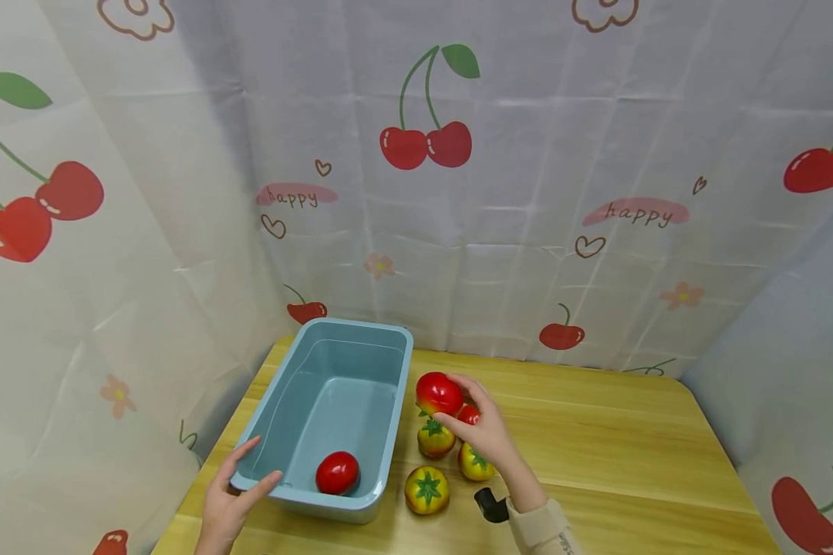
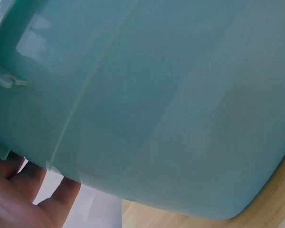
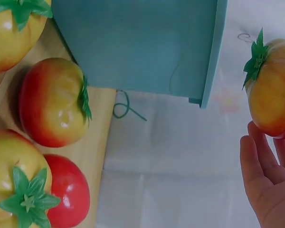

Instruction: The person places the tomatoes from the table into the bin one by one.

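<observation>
My left hand [image 1: 226, 497] grips the near-left corner of a blue-grey bin [image 1: 399, 385], thumb over the rim; its fingers also show at the bin's edge in the left wrist view. Inside the bin, near its front end, lies one red tomato [image 1: 337, 472]. To the right of the bin my right hand [image 1: 482, 428] holds a red tomato [image 1: 439, 393] between thumb and fingers, raised above the others. The right wrist view shows this held tomato [image 3: 274, 90] with yellow-orange skin and a green leafy top.
Right of the bin, yellow-red tomatoes [image 1: 426, 490] with green tops stand on the wooden table [image 1: 611, 447], and a red one [image 1: 468, 415] is partly behind my right hand. A black object [image 1: 490, 506] is by my right wrist. A cherry-print curtain [image 1: 500, 254] surrounds the table.
</observation>
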`<state>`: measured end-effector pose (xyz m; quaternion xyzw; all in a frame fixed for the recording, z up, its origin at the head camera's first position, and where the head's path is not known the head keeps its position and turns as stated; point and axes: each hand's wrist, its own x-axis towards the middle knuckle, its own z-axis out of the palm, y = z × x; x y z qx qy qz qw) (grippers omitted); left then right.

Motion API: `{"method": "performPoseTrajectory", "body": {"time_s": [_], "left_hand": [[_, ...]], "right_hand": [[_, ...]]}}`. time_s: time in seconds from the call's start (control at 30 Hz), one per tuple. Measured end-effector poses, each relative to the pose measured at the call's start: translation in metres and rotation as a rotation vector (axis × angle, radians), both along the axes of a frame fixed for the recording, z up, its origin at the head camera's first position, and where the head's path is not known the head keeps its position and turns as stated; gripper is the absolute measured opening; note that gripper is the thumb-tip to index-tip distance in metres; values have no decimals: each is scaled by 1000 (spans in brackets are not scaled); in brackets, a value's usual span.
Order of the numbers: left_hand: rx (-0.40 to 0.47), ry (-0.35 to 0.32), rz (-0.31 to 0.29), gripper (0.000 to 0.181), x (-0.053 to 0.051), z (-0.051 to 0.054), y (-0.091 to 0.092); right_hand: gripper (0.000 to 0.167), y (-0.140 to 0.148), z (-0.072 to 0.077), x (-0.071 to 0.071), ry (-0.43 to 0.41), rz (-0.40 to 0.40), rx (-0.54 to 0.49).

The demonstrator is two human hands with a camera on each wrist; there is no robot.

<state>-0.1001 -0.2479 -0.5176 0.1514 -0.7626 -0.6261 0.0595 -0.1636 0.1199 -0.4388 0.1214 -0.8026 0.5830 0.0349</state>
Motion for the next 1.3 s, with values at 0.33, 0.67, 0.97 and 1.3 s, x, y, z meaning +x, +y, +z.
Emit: {"method": "performPoseTrajectory", "body": {"time_s": [0.33, 0.67, 0.97, 1.3], "left_hand": [[2, -4, -2, 72, -1, -2, -1], [2, 0, -1, 73, -1, -1, 0], [10, 4, -13, 72, -1, -3, -2], [20, 18, -16, 71, 0, -2, -1]], "right_hand": [[57, -5, -28, -16, 71, 60, -18], [58, -14, -31, -20, 79, 101, -29], [58, -25, -29, -17, 65, 136, -26], [58, -40, -11, -4, 12, 165, -19]]}}
